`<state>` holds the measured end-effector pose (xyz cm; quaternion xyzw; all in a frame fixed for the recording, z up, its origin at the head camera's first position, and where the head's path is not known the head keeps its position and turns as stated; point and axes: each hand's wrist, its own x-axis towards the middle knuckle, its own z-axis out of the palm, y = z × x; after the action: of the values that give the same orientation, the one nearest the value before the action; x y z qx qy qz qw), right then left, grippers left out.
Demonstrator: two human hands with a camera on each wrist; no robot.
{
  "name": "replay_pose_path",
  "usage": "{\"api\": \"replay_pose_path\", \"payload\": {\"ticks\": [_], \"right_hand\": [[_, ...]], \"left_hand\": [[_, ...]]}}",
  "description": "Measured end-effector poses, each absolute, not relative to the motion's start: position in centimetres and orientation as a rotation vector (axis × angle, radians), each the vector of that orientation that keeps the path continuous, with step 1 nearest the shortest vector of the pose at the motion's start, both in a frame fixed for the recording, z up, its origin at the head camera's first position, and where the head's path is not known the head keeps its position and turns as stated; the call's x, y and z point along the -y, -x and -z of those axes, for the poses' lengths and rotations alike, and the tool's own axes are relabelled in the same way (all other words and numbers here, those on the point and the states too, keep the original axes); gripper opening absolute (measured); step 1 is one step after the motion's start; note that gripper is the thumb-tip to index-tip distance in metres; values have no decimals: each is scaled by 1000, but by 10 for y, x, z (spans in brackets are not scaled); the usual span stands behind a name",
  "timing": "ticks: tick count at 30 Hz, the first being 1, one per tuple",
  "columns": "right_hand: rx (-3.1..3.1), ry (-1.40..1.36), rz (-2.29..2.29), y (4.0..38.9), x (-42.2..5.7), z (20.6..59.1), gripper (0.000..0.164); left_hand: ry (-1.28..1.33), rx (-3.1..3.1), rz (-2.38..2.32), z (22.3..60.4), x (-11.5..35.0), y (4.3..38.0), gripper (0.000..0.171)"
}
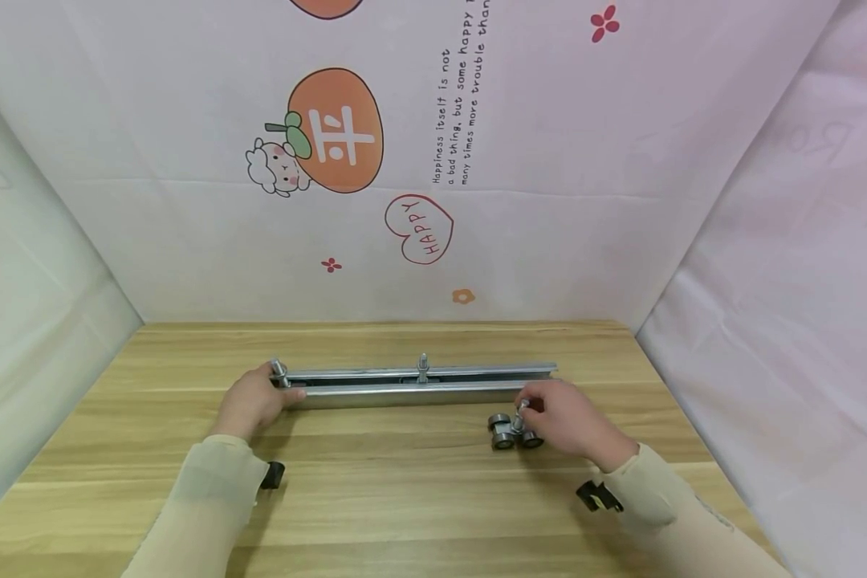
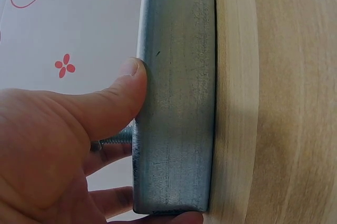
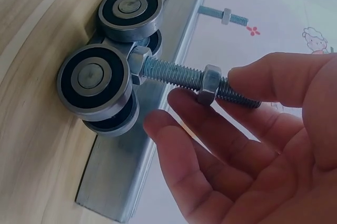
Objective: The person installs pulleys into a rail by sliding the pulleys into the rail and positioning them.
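Note:
A long steel channel rail [image 1: 397, 396] lies on the table, slot upward. My left hand [image 1: 251, 400] grips its left end, thumb [image 2: 129, 87] on the near top edge and fingers around the far side and end. Threaded bolts stand up out of the slot, one [image 1: 280, 372] beside the left hand and another [image 1: 423, 367] near the middle. In front of the rail's right end, my right hand [image 1: 567, 419] pinches the threaded bolt [image 3: 171, 71] of a roller trolley [image 1: 502, 433]. This trolley has several bearing wheels [image 3: 93, 79] and a nut [image 3: 210, 84] partway up its bolt.
The wood-grain table [image 1: 405, 506] ends at a white printed cloth [image 1: 549, 241] behind. More white cloth hangs on the left [image 1: 43, 265] and right [image 1: 787, 281] sides. Black wrist devices [image 1: 600, 496] sit at both sleeves.

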<state>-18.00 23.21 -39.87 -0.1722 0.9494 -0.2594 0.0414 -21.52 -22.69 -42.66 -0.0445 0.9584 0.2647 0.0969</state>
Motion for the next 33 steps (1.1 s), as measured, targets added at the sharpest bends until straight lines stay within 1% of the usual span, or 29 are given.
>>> {"api": "replay_pose_path", "payload": {"ticks": [9,33], "right_hand": [[-2928,528,790,181,-251,400,12],[-2955,243,879,182,-335,406,23]], "left_hand": [[124,-2841,-794,425,227,215,84],[121,-2826,-802,428,229,216,84]]}}
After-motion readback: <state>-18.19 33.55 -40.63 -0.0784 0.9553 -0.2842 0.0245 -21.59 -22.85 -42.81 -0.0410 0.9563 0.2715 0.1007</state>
